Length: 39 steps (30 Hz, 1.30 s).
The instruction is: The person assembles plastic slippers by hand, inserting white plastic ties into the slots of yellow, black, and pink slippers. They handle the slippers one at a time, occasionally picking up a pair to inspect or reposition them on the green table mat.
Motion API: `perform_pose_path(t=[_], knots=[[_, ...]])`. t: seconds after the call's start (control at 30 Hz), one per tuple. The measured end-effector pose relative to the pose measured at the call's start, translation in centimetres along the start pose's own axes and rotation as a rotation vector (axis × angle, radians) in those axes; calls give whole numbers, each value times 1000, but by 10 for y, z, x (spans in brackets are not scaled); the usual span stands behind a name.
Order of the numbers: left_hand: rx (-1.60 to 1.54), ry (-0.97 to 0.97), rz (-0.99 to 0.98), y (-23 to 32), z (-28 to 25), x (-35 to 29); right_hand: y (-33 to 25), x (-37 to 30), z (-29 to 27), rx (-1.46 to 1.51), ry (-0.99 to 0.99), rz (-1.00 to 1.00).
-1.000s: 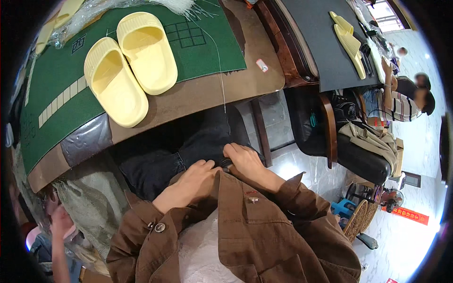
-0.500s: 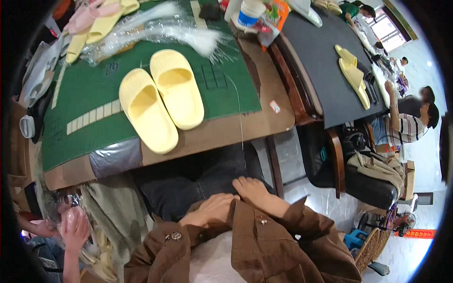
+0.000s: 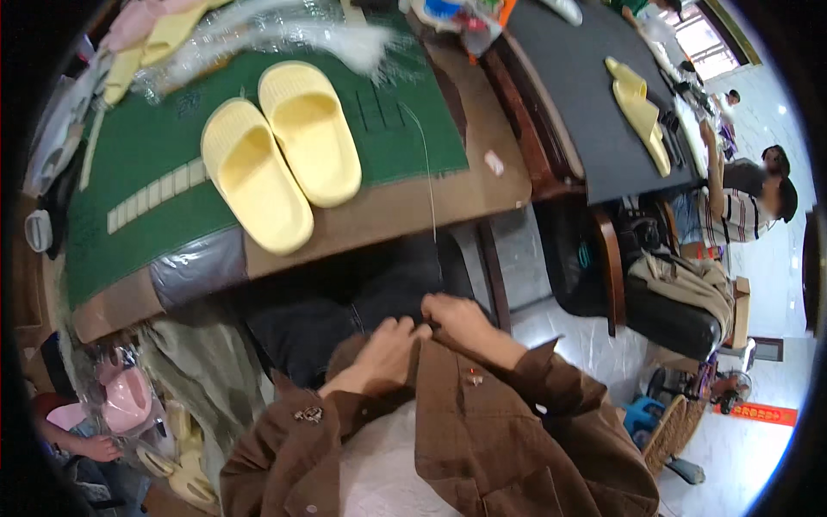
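Just below centre, left hand (image 3: 388, 351) and right hand (image 3: 458, 319) curl part-closed at the brown jacket (image 3: 500, 422), grip unclear, apparently adjusting it; touching the yellow slippers (image 3: 323, 142), at eleven o'clock, would call for reaching forward.

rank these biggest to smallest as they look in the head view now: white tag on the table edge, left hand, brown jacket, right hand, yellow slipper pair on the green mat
1. brown jacket
2. yellow slipper pair
3. left hand and right hand: alike, not ranked
4. white tag
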<state>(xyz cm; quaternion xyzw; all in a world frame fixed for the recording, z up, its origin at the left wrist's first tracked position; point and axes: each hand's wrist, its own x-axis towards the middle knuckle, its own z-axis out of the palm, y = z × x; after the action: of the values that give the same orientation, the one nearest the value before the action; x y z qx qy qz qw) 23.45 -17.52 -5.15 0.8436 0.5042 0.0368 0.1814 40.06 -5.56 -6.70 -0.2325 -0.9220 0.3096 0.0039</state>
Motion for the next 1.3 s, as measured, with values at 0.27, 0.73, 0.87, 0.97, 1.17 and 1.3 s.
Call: perform_pose_path(t=[0.27, 0.73, 0.87, 0.97, 1.17, 1.3], knots=[[-62, 148, -183, 8, 2, -17, -26, -20, -29, 42, -89, 115], [-31, 161, -48, 7, -10, -5, -11, -25, -21, 162, 160, 228], [50, 92, -25, 10, -3, 2, -11, -26, -23, 195, 185, 207], [83, -18, 4, 5, -6, 17, -13, -26, -24, 179, 187, 184], [139, -54, -10, 8, 21, 38, -8, -21, -22, 98, 138, 41], [-192, -101, 12, -13, -2, 22, -3, -13, -33, 377, 82, -13]])
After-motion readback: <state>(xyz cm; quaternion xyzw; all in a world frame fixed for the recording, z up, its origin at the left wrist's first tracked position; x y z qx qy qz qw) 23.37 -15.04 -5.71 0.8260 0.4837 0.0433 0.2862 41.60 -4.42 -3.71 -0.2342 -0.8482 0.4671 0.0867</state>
